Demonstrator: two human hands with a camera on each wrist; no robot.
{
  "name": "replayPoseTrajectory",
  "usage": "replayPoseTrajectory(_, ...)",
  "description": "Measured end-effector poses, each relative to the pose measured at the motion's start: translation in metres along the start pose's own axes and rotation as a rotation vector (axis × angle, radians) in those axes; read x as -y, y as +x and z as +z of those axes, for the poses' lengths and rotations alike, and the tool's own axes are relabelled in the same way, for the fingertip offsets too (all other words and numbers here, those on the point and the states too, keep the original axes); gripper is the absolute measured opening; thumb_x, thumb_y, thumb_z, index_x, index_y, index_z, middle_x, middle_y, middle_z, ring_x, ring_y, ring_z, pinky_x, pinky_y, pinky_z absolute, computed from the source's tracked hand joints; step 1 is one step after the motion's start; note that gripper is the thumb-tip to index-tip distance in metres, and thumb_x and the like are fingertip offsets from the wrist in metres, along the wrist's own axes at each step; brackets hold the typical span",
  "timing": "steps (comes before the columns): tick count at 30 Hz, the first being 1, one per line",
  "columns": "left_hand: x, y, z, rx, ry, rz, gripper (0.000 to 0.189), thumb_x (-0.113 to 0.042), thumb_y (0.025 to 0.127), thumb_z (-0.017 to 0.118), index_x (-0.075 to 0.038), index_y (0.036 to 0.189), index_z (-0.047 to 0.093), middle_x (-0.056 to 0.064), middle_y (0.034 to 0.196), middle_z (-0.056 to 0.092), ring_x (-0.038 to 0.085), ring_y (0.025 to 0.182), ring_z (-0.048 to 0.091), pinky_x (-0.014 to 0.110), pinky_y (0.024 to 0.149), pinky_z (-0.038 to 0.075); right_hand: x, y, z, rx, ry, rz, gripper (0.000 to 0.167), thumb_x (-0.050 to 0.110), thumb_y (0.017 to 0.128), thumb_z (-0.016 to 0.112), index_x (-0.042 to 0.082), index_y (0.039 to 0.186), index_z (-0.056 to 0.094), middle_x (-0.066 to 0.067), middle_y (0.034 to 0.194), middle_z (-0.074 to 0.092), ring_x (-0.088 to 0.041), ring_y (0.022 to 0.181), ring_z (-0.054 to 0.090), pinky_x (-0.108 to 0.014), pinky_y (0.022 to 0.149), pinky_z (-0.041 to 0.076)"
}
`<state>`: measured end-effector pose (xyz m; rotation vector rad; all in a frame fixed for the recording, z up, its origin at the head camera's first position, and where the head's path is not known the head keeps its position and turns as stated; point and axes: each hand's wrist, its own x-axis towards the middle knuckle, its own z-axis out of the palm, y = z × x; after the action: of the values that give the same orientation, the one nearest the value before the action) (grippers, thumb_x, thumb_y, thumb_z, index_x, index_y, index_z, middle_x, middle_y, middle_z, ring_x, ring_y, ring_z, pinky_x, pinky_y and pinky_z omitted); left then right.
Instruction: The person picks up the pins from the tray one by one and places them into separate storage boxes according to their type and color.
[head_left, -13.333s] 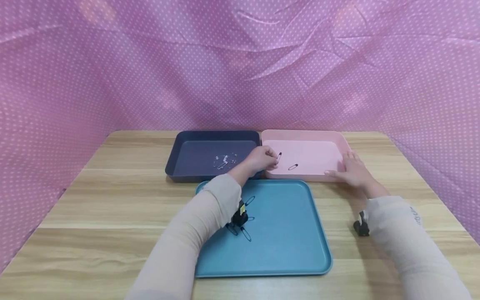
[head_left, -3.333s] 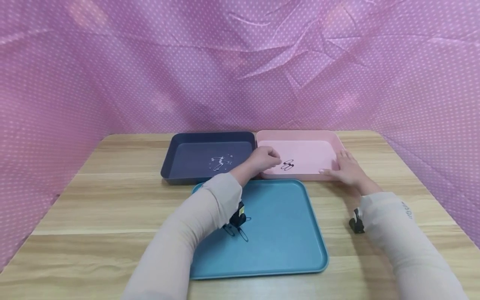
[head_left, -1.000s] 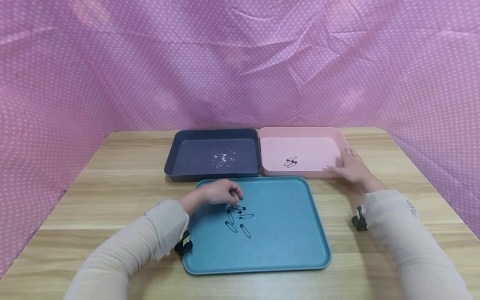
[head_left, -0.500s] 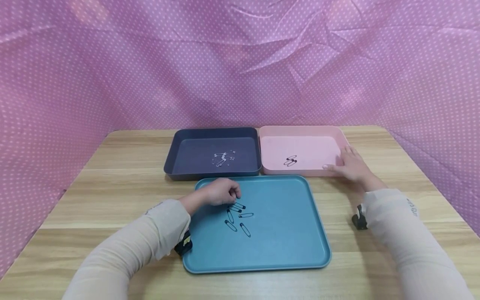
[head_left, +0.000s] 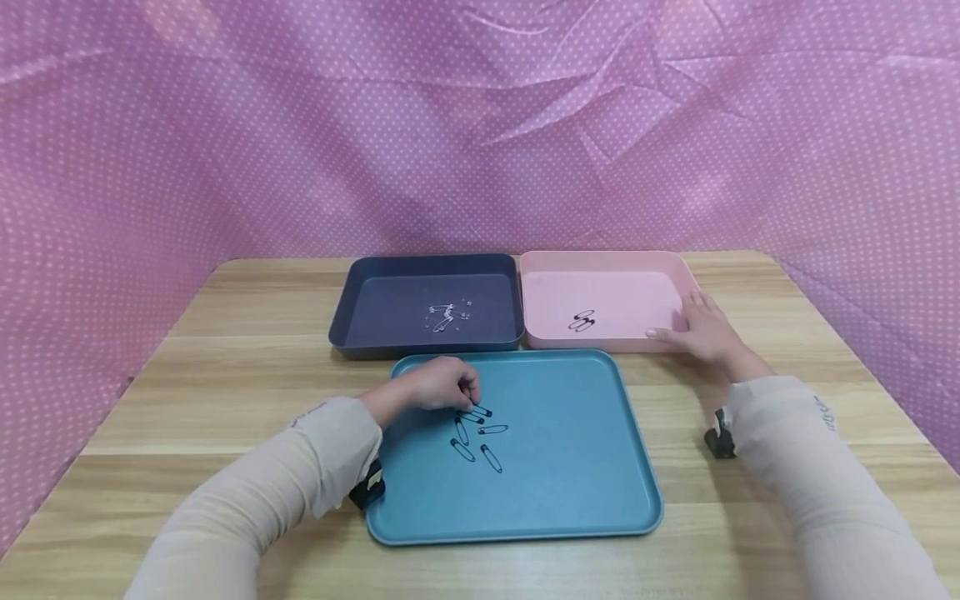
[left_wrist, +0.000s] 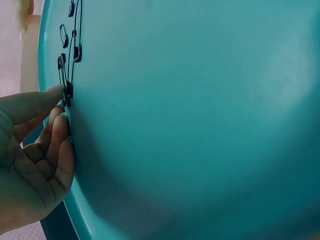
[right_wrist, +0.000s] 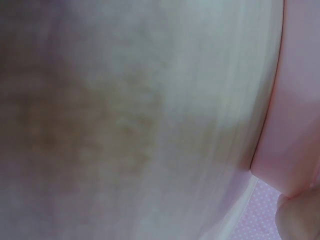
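The dark-blue rectangular tray [head_left: 381,323] holds silver pins [head_left: 446,315] too small to count. In front, the left hand [head_left: 435,385], fingers curled and thumb close to forefinger, covers ends of the black metal safety pins [head_left: 491,458] on the flat teal tray [head_left: 585,483]; whether it pinches 1, I cannot tell. Rightward, the right hand [head_left: 701,335], mostly cut off in its wrist view, rests loosely spread on the pale-pink rectangular tray [head_left: 630,292].

Left fingers [left_wrist: 45,103] now on pin [head_left: 482,410]
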<state>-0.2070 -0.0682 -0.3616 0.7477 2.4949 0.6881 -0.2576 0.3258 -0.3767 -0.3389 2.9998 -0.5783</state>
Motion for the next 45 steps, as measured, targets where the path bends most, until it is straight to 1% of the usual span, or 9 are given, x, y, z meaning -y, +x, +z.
replayPoseTrajectory(9, -0.002, -0.002, -0.001, 0.003, 0.021, 0.009, 0.012, -0.002, 0.076, 0.062, -0.012, 0.070, 0.057, -0.004, 0.067, 0.053, 0.011, 0.065, 0.047, 0.023, 0.061, 0.039, -0.001, 0.002, 0.001, -0.005, -0.009, 0.003, 0.098, 0.052, 0.080, 0.048, -0.019, 0.128, -0.001, -0.037, 0.132, -0.005, -0.046, 0.122, -0.007, -0.052, 0.096, -0.003)
replayPoseTrajectory(14, -0.004, 0.000, -0.006, -0.016, 0.037, 0.016, 0.012, -0.002, 0.076, 0.060, -0.011, 0.069, 0.057, -0.004, 0.068, 0.053, 0.012, 0.065, 0.047, 0.024, 0.060, 0.039, -0.002, 0.002, 0.000, -0.005, -0.007, 0.011, 0.099, 0.053, 0.080, 0.048, -0.019, 0.128, -0.001, -0.037, 0.132, -0.006, -0.047, 0.122, -0.006, -0.052, 0.096, -0.003)
replayPoseTrajectory(22, -0.011, 0.009, -0.017, -0.054, -0.019, 0.055, 0.008, -0.007, 0.078, 0.062, -0.011, 0.071, 0.059, -0.002, 0.069, 0.054, 0.013, 0.066, 0.048, 0.024, 0.060, 0.040, -0.003, -0.001, 0.000, -0.006, 0.029, 0.032, 0.101, 0.053, 0.079, 0.049, -0.017, 0.129, -0.002, -0.036, 0.132, -0.008, -0.047, 0.122, -0.008, -0.053, 0.095, -0.003)
replayPoseTrajectory(25, -0.016, 0.015, -0.020, -0.089, -0.017, 0.074, 0.006, -0.008, 0.078, 0.061, -0.010, 0.073, 0.061, -0.003, 0.072, 0.055, 0.012, 0.069, 0.049, 0.024, 0.063, 0.041, -0.004, -0.001, 0.000, -0.011, 0.048, 0.038, 0.101, 0.054, 0.078, 0.050, -0.016, 0.129, -0.002, -0.035, 0.132, -0.009, -0.046, 0.122, -0.008, -0.054, 0.095, -0.003)
replayPoseTrajectory(29, -0.024, 0.025, -0.026, -0.141, -0.036, 0.075, 0.006, -0.009, 0.078, 0.062, -0.012, 0.073, 0.062, -0.004, 0.073, 0.056, 0.012, 0.070, 0.050, 0.024, 0.064, 0.041, -0.005, -0.001, 0.000, -0.019, 0.055, 0.027, 0.101, 0.053, 0.078, 0.051, -0.016, 0.129, -0.001, -0.035, 0.133, -0.009, -0.044, 0.123, -0.009, -0.053, 0.096, -0.004)
replayPoseTrajectory(35, -0.033, 0.041, -0.030, -0.198, -0.127, 0.048, 0.004, -0.015, 0.079, 0.063, -0.012, 0.076, 0.064, -0.004, 0.074, 0.058, 0.013, 0.071, 0.049, 0.025, 0.063, 0.041, -0.004, 0.000, 0.001, -0.028, 0.042, 0.012, 0.100, 0.052, 0.078, 0.051, -0.018, 0.129, 0.001, -0.036, 0.132, -0.005, -0.045, 0.123, -0.007, -0.053, 0.096, -0.003)
replayPoseTrajectory(39, -0.039, 0.055, -0.032, -0.210, -0.199, 0.028, 0.005, -0.016, 0.079, 0.062, -0.013, 0.076, 0.064, -0.003, 0.076, 0.061, 0.016, 0.074, 0.053, 0.027, 0.065, 0.041, -0.003, 0.000, 0.001, -0.030, 0.043, 0.015, 0.100, 0.051, 0.078, 0.052, -0.019, 0.128, 0.002, -0.037, 0.132, -0.003, -0.045, 0.123, -0.005, -0.052, 0.096, -0.002)
replayPoseTrajectory(42, -0.045, 0.067, -0.033, -0.201, -0.283, 0.037, 0.005, -0.013, 0.080, 0.062, -0.010, 0.076, 0.063, 0.005, 0.078, 0.063, 0.023, 0.076, 0.057, 0.032, 0.068, 0.044, -0.001, 0.001, 0.000, -0.028, 0.035, 0.019, 0.100, 0.052, 0.078, 0.052, -0.019, 0.128, 0.002, -0.037, 0.132, -0.003, -0.045, 0.123, -0.005, -0.052, 0.097, -0.002)
replayPoseTrajectory(45, -0.050, 0.078, -0.033, -0.216, -0.322, 0.046, 0.004, -0.011, 0.079, 0.062, -0.007, 0.078, 0.064, 0.007, 0.079, 0.063, 0.022, 0.075, 0.057, 0.033, 0.068, 0.045, 0.000, 0.001, -0.001, -0.023, 0.027, 0.020, 0.100, 0.052, 0.079, 0.051, -0.019, 0.128, 0.001, -0.037, 0.132, -0.003, -0.046, 0.123, -0.005, -0.052, 0.097, -0.002)
